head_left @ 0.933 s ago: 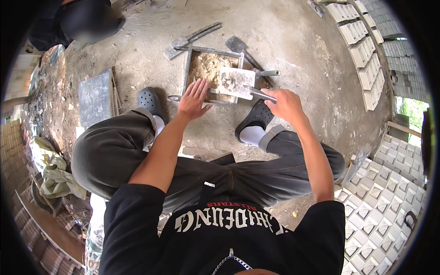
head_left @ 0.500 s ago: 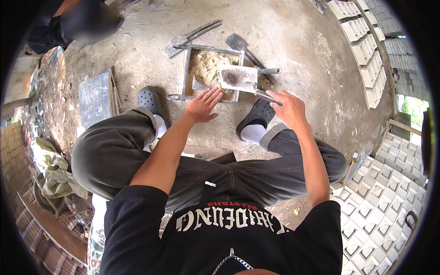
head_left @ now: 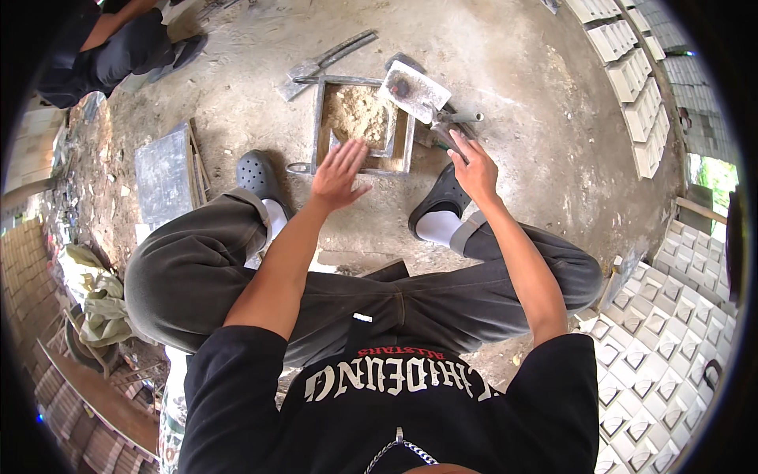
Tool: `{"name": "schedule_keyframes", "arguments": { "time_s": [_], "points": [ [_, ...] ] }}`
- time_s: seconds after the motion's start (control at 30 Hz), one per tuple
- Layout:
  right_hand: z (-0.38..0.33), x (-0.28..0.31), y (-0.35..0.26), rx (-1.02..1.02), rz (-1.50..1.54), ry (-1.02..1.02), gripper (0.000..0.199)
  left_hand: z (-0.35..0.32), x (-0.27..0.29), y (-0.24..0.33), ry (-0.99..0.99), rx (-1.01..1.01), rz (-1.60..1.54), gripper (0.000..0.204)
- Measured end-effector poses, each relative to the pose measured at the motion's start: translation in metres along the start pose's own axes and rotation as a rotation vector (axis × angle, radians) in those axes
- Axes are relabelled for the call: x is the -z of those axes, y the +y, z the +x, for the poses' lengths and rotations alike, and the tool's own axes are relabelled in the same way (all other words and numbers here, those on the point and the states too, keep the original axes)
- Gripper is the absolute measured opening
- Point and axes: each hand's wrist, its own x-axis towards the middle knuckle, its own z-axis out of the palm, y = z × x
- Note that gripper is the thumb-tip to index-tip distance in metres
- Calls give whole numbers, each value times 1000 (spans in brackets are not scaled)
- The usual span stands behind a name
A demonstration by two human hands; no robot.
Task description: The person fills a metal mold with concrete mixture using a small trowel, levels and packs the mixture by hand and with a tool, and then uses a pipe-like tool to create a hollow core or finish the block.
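Between my feet, a metal mould frame point(head_left: 319, 118) lies on the ground with crumbly, sandy mix point(head_left: 353, 110) inside it. My left hand point(head_left: 338, 177) is open, palm down and fingers stretched, over the frame's near edge; whether it presses on the mix cannot be seen. My right hand point(head_left: 477, 170) is closed round the handle of a flat rectangular trowel point(head_left: 410, 90). The trowel's pale, stained blade hangs over the frame's far right corner. Beneath the trowel, a dark-bladed tool point(head_left: 404, 61) is partly hidden, and a grey handle end point(head_left: 472, 118) sticks out to the right.
Beyond the frame lies a metal bar tool point(head_left: 332, 59) with a flat plate. A grey board point(head_left: 164, 172) is at the left. Pale blocks point(head_left: 624, 67) stand in rows at the far right, patterned blocks point(head_left: 655, 332) nearer. Another person's leg point(head_left: 130, 55) shows at the upper left.
The trowel has lifted away from the mix toward the far right and tilted. My left hand has drawn slightly left and nearer. The other person at the upper left has shifted.
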Motion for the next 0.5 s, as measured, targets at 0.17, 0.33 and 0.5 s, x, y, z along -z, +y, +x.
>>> {"name": "schedule_keyframes", "arguments": {
  "time_s": [0.17,0.33,0.5],
  "points": [
    [-11,2,-11,48,48,-100,40,-14,0,-29,93,276,56,91],
    [-23,11,-18,178,28,-190,39,9,6,-50,171,472,53,76],
    [-22,22,-30,55,63,-63,39,77,17,-78,59,217,66,61]
  ]
}}
